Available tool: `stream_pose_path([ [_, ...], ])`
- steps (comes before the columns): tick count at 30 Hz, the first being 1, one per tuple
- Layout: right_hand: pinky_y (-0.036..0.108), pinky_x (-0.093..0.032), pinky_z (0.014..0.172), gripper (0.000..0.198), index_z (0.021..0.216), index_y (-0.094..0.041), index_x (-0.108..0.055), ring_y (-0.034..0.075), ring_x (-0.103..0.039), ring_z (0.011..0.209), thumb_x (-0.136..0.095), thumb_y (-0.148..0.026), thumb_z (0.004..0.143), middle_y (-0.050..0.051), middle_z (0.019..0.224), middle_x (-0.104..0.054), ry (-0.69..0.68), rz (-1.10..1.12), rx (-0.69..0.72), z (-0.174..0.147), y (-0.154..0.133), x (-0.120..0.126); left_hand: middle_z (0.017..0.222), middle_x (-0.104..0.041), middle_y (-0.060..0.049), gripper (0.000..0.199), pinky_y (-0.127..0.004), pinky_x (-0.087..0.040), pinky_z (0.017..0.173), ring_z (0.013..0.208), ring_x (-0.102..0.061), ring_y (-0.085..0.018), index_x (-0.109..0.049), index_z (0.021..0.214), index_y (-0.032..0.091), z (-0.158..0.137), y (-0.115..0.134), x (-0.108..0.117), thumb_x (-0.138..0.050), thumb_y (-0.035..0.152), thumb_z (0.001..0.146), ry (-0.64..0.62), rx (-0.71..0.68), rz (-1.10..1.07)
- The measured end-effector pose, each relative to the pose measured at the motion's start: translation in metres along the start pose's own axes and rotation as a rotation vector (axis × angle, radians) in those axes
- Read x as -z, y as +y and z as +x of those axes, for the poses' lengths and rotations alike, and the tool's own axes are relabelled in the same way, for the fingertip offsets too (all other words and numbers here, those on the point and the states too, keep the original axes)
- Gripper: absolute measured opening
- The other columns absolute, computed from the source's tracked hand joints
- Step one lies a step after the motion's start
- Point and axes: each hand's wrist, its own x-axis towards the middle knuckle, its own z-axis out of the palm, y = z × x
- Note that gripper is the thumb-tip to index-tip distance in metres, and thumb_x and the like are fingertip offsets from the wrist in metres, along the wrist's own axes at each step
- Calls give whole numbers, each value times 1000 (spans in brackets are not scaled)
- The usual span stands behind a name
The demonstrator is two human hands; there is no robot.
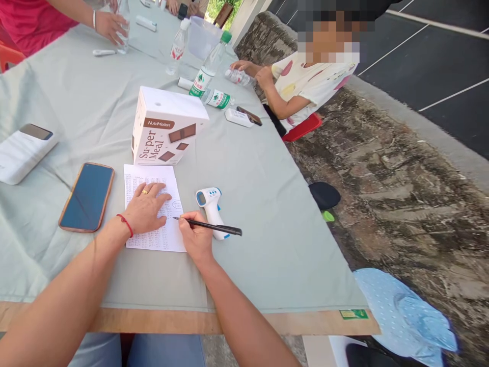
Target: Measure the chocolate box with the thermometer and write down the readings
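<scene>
My left hand (148,206) lies flat with fingers spread on a white sheet of paper (153,241) covered in rows of small writing. It wears a ring, and a red cord circles the wrist. My right hand (196,235) grips a black pen (217,226), its tip touching or just over the paper's right part. A white and blue infrared thermometer (210,204) rests just beyond my right hand, partly behind the pen. Behind the paper stands a white box (160,127) marked "Super Meal". Left of the paper lies a phone (87,198) in an orange-brown case.
A white power bank (26,152) lies at the far left. Water bottles (208,63), a clear plastic tub (202,38) and a white device (239,118) sit toward the back. Two people's hands hold bottles there. A blue dotted hat (405,311) is beyond the wooden table edge (305,322).
</scene>
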Motion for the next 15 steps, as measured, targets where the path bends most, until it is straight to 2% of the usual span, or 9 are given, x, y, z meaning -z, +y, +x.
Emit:
stream_pose_path([
  [7, 26, -42, 54, 6, 67, -23, -54, 13, -48, 56, -53, -28, 71, -4, 61, -55, -14, -47, 21, 1, -3, 0, 143, -44, -11, 46, -55, -21, 116, 134, -39, -31, -56, 123, 23, 0, -2, -3, -60, 29, 78, 31, -13, -16],
  [15, 26, -42, 53, 7, 68, -23, -53, 13, -48, 55, -53, -28, 73, -4, 60, -54, -9, -46, 39, -1, 0, 0, 145, -42, -13, 47, -54, -20, 117, 135, -38, -31, -55, 124, 21, 0, -1, -1, -59, 29, 78, 4, -2, -3],
])
